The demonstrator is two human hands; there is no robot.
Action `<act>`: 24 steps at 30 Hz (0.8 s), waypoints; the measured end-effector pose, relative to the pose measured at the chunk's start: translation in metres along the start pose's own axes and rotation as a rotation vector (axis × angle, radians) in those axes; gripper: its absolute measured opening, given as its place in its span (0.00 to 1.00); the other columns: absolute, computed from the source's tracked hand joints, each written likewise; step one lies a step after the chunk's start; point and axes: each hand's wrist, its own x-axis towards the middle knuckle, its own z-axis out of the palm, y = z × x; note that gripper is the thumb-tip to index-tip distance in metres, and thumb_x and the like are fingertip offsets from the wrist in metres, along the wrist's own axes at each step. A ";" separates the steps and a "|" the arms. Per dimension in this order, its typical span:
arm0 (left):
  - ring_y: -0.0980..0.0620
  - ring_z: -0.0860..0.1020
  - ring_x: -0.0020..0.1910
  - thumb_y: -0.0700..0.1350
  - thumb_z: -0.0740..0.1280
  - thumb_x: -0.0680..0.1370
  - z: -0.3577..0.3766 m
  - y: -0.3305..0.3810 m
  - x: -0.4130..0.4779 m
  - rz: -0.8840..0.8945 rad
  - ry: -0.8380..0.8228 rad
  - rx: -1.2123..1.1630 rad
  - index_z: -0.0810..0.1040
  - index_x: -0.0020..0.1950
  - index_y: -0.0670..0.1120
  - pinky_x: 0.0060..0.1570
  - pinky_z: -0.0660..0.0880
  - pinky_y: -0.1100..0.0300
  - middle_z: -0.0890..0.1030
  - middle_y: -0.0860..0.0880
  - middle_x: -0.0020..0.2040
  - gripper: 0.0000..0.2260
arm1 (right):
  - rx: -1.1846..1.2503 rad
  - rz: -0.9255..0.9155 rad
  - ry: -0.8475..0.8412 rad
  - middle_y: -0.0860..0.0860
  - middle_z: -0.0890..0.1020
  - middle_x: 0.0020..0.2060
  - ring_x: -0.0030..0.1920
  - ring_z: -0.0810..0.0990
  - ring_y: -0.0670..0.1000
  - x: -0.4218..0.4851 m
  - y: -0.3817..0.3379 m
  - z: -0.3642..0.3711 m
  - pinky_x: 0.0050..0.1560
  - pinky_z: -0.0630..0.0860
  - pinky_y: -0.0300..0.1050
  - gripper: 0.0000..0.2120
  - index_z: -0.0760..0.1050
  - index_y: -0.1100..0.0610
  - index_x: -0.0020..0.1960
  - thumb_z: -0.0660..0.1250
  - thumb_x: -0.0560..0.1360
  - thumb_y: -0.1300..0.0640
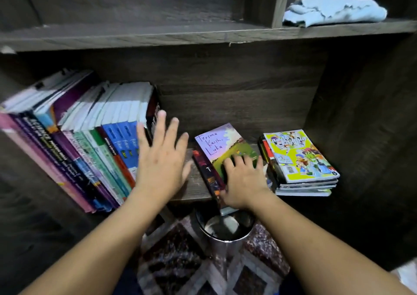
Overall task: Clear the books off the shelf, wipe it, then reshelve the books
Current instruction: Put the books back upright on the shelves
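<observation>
The purple book (216, 143) with "Terima Kasih, Luka" on its cover lies flat on the lower shelf (196, 188). It is on top of a small pile, and a dark book (208, 177) peeks out right under it.

The right hand (242, 179) holds the purple book. Its fingers are bent on the green part of the cover. Its thumb is at the near edge of the pile.

The left hand (161, 157) is just left of the purple book. It is wide, with the fingers spread, and holds nothing. Its fingertips are by the end of a long row of books (90, 141). That row stands left of the purple book and leans over to the left.

Right of the purple book, very near it, is another flat pile with a yellow comic book (300, 157) on top.

Far above the purple book and to the right, a blue cloth (334, 12) lies bunched up on the upper shelf.

Below the purple book, on the floor, stands a shiny metal bin (225, 229) on a patterned rug (180, 256).
</observation>
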 end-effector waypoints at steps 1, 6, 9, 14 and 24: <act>0.36 0.53 0.76 0.56 0.73 0.69 -0.004 -0.010 0.000 -0.058 0.036 -0.024 0.75 0.68 0.44 0.69 0.42 0.31 0.64 0.39 0.75 0.30 | 0.016 0.002 0.013 0.57 0.63 0.71 0.72 0.58 0.61 0.005 -0.005 -0.002 0.72 0.49 0.67 0.37 0.59 0.54 0.70 0.64 0.69 0.35; 0.34 0.55 0.75 0.56 0.71 0.71 -0.012 -0.057 -0.004 -0.300 0.110 -0.065 0.66 0.74 0.42 0.69 0.48 0.31 0.61 0.36 0.74 0.36 | -0.049 0.037 0.005 0.62 0.54 0.76 0.75 0.51 0.67 0.026 -0.050 0.009 0.71 0.45 0.69 0.48 0.50 0.53 0.77 0.66 0.68 0.32; 0.37 0.65 0.69 0.59 0.69 0.72 -0.003 -0.074 -0.010 -0.262 0.087 -0.064 0.65 0.72 0.41 0.71 0.54 0.38 0.68 0.38 0.69 0.35 | -0.130 0.040 -0.028 0.63 0.44 0.77 0.74 0.45 0.73 0.036 -0.068 0.023 0.68 0.45 0.74 0.36 0.42 0.46 0.79 0.59 0.79 0.44; 0.40 0.66 0.67 0.63 0.62 0.72 0.006 -0.077 -0.010 -0.263 0.093 -0.064 0.65 0.70 0.44 0.69 0.56 0.42 0.69 0.41 0.68 0.33 | -0.240 0.147 -0.101 0.63 0.35 0.75 0.71 0.43 0.77 0.049 -0.073 0.037 0.66 0.51 0.78 0.27 0.43 0.48 0.79 0.49 0.83 0.53; 0.41 0.67 0.66 0.64 0.63 0.73 0.012 -0.083 -0.012 -0.249 0.119 -0.031 0.66 0.70 0.44 0.67 0.58 0.44 0.70 0.41 0.68 0.33 | -0.168 0.508 -0.188 0.63 0.40 0.76 0.71 0.46 0.78 0.081 -0.039 0.033 0.65 0.54 0.78 0.24 0.51 0.50 0.79 0.44 0.83 0.56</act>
